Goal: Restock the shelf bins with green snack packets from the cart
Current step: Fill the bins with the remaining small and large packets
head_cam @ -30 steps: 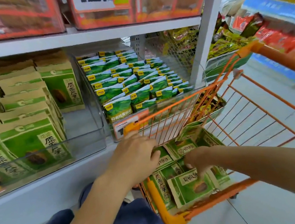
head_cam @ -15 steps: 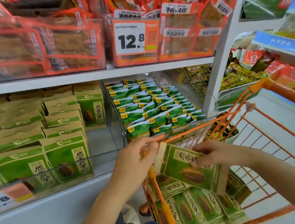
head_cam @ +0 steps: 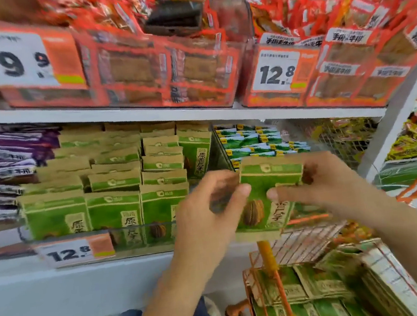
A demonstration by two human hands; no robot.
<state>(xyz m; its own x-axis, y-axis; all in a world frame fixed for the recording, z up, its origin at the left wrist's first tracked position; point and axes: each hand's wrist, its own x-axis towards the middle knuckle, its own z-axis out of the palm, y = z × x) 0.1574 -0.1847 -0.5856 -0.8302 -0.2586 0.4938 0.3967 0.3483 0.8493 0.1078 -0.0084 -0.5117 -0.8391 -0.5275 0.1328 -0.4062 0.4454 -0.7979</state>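
**Bright, even store light; heavy motion blur and wide-angle warp**

The scene is brightly and evenly lit, with no hard shadows; only soft shade sits under the upper shelf board (head_cam: 144,118) and between the stacked packs. Motion blur smears nearly everything: the red packets (head_cam: 164,66) up top look streaked and jagged, and print on the price tag (head_cam: 25,62) is soft at its edges. Both hands (head_cam: 208,210) and the green packet (head_cam: 265,198) between them are blurred, its lettering hardly readable. The wide lens bends the shelf lines, most strongly at the right edge. The clear bin front (head_cam: 132,230) carries a faint pale sheen. The cart (head_cam: 266,253) below is smeared too.
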